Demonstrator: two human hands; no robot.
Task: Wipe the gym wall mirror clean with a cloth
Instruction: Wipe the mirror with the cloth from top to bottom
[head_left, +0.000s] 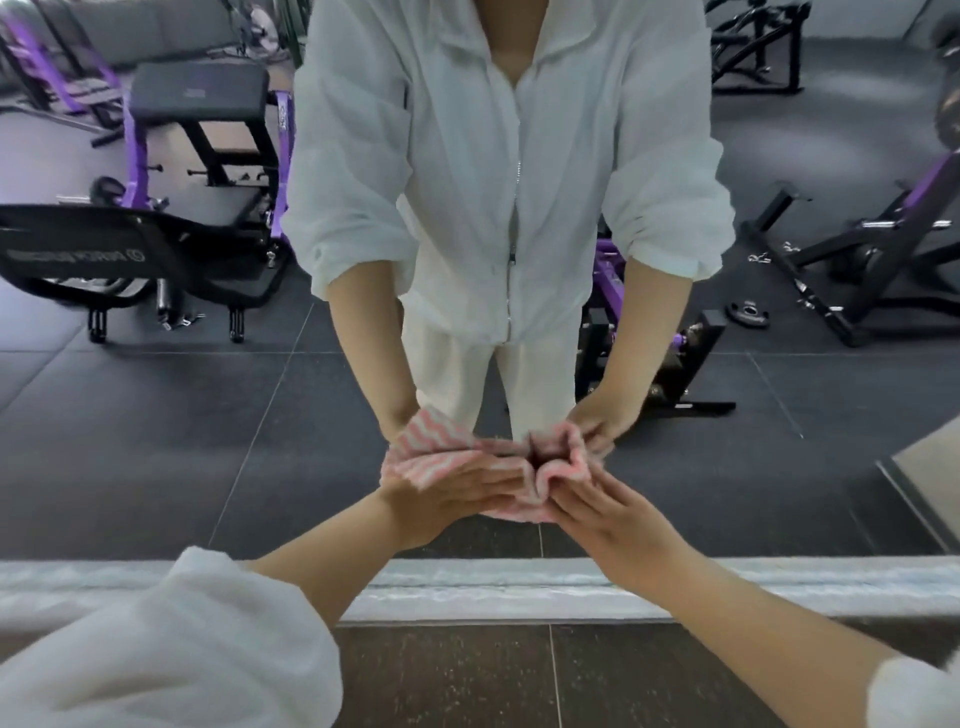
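A pink-and-white striped cloth (457, 462) is pressed low on the gym wall mirror (208, 441), just above its pale bottom ledge (467, 587), w/ both hands at work on it. The left hand (441, 499) is laid flat, fingers straight, against the cloth's left part; the right hand (608, 506) is seen w/ fingertips bunching the cloth's right end into folds, so that grip is closed on fabric while the left is open and only presses. Whether the right thumb is tucked under the cloth can't be told.

Reflected in the glass: a person in a white zip jacket (509, 182), a black-padded bench on a purple frame (202, 130), black racks (857, 270) at right, dark rubber floor tiles (156, 415).

Progress, as judged: the cloth looks to be being gathered or refolded at the mirror's lower edge, not swept. No clear line betw. wiped and unwiped glass is visible; some haze shows upper right, poss. smear or glare. How much is done can't be read; most of the pane above is prob. left to be covered.
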